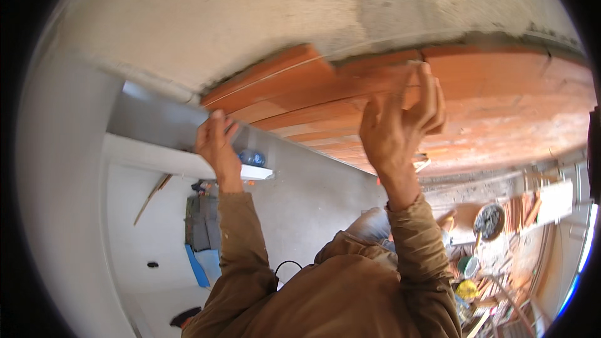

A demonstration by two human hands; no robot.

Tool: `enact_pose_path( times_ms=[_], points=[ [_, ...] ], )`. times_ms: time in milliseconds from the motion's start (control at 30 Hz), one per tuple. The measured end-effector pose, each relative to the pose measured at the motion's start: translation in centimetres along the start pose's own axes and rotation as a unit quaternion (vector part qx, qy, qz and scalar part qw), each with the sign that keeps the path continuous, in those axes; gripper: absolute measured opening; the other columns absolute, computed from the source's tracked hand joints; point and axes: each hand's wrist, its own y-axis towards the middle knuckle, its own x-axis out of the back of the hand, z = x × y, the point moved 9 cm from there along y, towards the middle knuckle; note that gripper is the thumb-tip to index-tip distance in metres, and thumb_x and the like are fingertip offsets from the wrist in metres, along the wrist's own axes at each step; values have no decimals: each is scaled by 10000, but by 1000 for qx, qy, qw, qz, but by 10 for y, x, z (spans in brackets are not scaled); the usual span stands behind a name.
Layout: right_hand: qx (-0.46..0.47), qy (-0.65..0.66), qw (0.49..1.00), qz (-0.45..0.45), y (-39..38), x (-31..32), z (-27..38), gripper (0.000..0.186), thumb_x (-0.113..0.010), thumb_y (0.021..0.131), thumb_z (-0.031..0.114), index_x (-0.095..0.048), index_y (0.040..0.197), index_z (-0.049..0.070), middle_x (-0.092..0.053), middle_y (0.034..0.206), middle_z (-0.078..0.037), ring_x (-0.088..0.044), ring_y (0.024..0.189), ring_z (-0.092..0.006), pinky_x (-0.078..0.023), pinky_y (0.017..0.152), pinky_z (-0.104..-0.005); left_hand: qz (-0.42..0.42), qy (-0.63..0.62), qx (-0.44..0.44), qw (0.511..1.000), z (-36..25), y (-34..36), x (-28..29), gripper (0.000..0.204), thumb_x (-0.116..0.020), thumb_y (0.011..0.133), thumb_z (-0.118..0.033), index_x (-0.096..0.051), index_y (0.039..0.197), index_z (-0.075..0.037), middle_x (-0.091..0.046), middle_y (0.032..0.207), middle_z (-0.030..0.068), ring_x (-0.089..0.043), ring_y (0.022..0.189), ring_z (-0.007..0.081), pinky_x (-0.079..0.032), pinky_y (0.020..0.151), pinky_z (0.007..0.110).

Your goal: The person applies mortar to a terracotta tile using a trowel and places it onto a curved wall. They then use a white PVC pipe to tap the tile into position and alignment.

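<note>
A rough grey plastered ceiling (250, 19) fills the top of the head view, and below it runs a wall of orange-red hollow clay bricks (501, 106), with a band of grey mortar (388, 56) along the joint where the top course meets the ceiling. Both arms, in brown sleeves (407, 250), reach up from the lower edge.

The right hand (397, 122) is raised against the top course near the mortar joint, fingers curled over the face of one brick (375, 81) and gripping it. The left hand (216, 141) sits at the left end of the brick wall, beside a grey concrete beam (156, 119); its fingers are bent and close together, but whether they pinch anything cannot be told.

A blue plastic bottle (251, 158) lies on a white ledge (163, 158) just right of the left hand. Far below, at the lower right, the floor is cluttered: a round bucket of dark mortar (489, 220), a yellow object (466, 289) and stacked bricks (523, 209). A blue board (197, 266) leans lower left.
</note>
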Motion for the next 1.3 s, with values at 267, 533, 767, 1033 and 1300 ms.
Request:
enact_pose_path(
  times_ms=[267,533,767,1033,1300],
  points=[
    [20,2,998,63,-21,-2,1,360,-660,735,260,-723,1049,95,-375,1546,-157,-336,1420,-372,-252,1118,-606,203,120,19,972,92,-135,-39,303,-647,984,-231,-581,1141,21,-634,986,98,-618,885,163,-516,727,283],
    [-197,135,952,193,-139,45,-150,481,-768,776,221,-636,1229,126,-496,1381,-150,-471,1291,-331,-360,1016,-543,667,148,152,714,170,-343,-106,257,-675,926,-102,-617,1147,16,-665,1064,76,-614,958,95,-508,771,245],
    [-547,-222,630,505,-449,199,-396,444,-704,856,396,-688,1145,59,-559,1305,-203,-515,1234,-364,-411,991,-513,780,294,86,546,177,-417,-161,328,-704,867,-105,-645,1145,58,-704,1031,184,-688,916,230,-555,781,342],
    [-755,-183,519,355,-581,321,-527,629,-564,921,550,-695,1083,-44,-678,1013,-318,-664,953,-457,-504,886,-511,830,388,101,387,200,-495,-206,383,-699,878,-171,-638,1172,67,-706,1063,216,-693,981,277,-547,854,375],
    [-705,-324,608,170,-526,376,-741,520,-438,1021,450,-647,846,7,-658,865,-320,-633,836,-517,-472,754,-593,827,397,150,368,212,-577,-298,341,-660,911,-155,-633,1163,72,-713,1034,169,-690,959,223,-552,830,347]
  ],
)
